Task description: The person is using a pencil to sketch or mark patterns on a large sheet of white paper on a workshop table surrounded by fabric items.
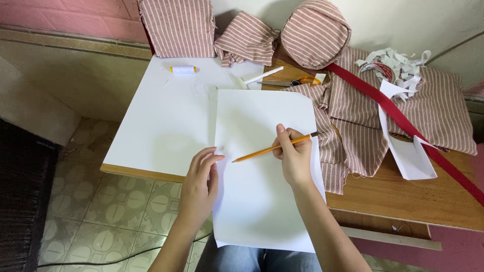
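Two hands in view, both the wearer's. Right hand [294,157] was closed on one pencil [272,148], fingers pinching it near the dark upper end; tip pointed toward 8 o'clock, hovering at or just on the sheet, contact hard to tell. Left hand [200,182] lay flat and open on the left edge of the sheet [262,201], holding nothing, fingers spread toward 12 o'clock.

Two white sheets: the top sheet under both hands, hanging off the table's near edge over the lap, and a bigger white board [161,121] under it at 10 o'clock. One wooden table [413,196], mostly covered.

One thread spool [183,69], white with yellow ends, on the board at 11 o'clock. One white stick-like item [263,75] at 12 o'clock, kind unclear. One pair of scissors [295,81] beside it, orange handles, blades partly hidden by fabric.

Striped fabric items [353,136], pink-white: about three made-up pieces along the back at 12 o'clock (boxy, crumpled, round), plus flat pieces at 2 o'clock; exact count of the overlapped flats unclear. One red strap [403,123] ran diagonally toward 4 o'clock, cut off at the frame edge. One heap of paper scraps [398,63] at 1 o'clock, with a tape roll half buried. Two loose white paper offcuts [411,156] at 3 o'clock.

One black cable [96,262] on the tiled floor at 7 o'clock. Forearms cut off at the bottom edge.
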